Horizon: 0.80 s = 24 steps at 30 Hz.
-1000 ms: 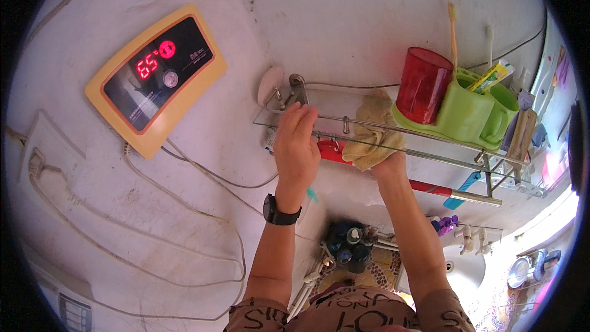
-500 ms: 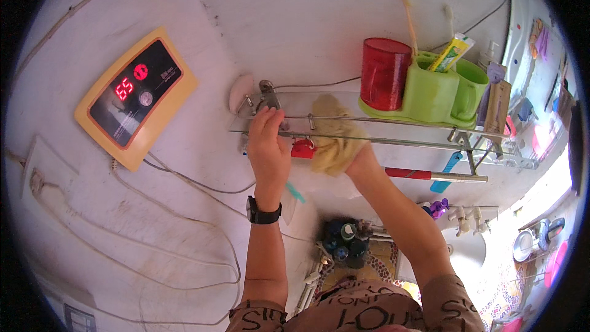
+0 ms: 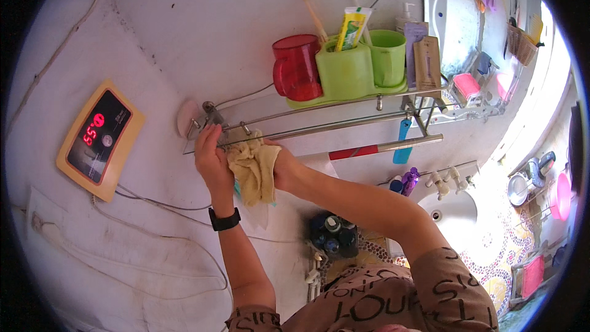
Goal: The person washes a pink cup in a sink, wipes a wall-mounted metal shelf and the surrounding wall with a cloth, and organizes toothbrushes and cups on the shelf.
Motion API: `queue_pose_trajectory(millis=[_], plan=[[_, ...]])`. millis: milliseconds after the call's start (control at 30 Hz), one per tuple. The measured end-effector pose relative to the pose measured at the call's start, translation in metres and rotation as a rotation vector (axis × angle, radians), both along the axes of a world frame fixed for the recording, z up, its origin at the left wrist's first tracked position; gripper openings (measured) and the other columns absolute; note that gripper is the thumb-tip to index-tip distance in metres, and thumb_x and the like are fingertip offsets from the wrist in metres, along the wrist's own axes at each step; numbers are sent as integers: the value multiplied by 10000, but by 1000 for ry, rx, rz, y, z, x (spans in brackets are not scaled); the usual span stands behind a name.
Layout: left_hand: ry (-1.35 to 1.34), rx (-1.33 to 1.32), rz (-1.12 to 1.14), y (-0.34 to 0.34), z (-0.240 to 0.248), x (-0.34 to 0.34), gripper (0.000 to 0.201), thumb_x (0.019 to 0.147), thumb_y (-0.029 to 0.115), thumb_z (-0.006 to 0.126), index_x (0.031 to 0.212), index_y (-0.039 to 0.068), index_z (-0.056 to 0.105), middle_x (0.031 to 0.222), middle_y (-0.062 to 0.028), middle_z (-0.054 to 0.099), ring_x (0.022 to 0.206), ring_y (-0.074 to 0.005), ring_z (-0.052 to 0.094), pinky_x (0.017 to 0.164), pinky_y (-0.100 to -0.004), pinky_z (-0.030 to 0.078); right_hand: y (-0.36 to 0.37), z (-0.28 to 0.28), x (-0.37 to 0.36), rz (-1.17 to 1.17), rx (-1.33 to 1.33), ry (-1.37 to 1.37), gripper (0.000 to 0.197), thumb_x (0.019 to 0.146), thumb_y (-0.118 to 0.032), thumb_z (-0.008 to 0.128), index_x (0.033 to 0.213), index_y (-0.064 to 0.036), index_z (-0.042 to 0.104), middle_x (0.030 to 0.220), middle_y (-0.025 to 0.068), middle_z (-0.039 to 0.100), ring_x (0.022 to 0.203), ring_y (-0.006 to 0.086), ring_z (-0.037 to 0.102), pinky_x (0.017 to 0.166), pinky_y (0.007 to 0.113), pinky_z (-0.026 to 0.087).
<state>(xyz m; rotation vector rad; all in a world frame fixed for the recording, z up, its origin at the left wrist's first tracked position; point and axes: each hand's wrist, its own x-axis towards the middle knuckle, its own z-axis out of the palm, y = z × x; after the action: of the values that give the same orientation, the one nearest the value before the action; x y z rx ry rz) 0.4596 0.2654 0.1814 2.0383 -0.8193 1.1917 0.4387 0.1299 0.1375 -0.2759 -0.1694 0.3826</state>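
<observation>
My left hand (image 3: 212, 160) is at the left end of a wall-mounted glass shelf (image 3: 301, 123), its fingers together over the edge and a black watch on the wrist. In my right hand (image 3: 285, 167) is a crumpled yellow cloth (image 3: 253, 173), held against the underside and front of the shelf beside the left hand. The cloth partly hides the right fingers. Standing on the shelf are a red cup (image 3: 297, 67) and a green toothbrush holder (image 3: 345, 72) with toothbrushes, a toothpaste tube (image 3: 353, 27) and a green cup (image 3: 388, 58).
A yellow-framed water heater panel (image 3: 101, 140) with a lit display is on the left wall, cables trailing below. A blue comb (image 3: 402, 141) hangs under the shelf near a red-and-silver bar (image 3: 375, 149). Lower right are a white sink (image 3: 452, 212), taps and a mirror (image 3: 464, 31) above.
My view has shifted to the right. The cloth in my right hand has moved left and down, off the shelf top, close to my left hand, which stays at the shelf's end.
</observation>
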Motion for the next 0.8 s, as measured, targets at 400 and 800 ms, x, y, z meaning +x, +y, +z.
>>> queue_pose_trajectory(millis=[400,800], plan=[[-86,-46,154,-20,-3,-23,318,808,-7,500,1109,7,603,1149,-188,579,1097,-333,541,925,-392,432,-113,-48,-90,-76,94,-295,397,989,-266,350,1312,-45,422,1256,123,524,1090,260,542,953,395,439],[1596,-847,-988,-112,-115,-166,497,957,279,512,1361,27,372,1264,-76,502,1115,-167,523,903,-294,447,-150,-77,-183,-239,-19,-315,539,926,-189,552,1401,-94,317,1355,72,452,1224,206,464,1034,366,387]])
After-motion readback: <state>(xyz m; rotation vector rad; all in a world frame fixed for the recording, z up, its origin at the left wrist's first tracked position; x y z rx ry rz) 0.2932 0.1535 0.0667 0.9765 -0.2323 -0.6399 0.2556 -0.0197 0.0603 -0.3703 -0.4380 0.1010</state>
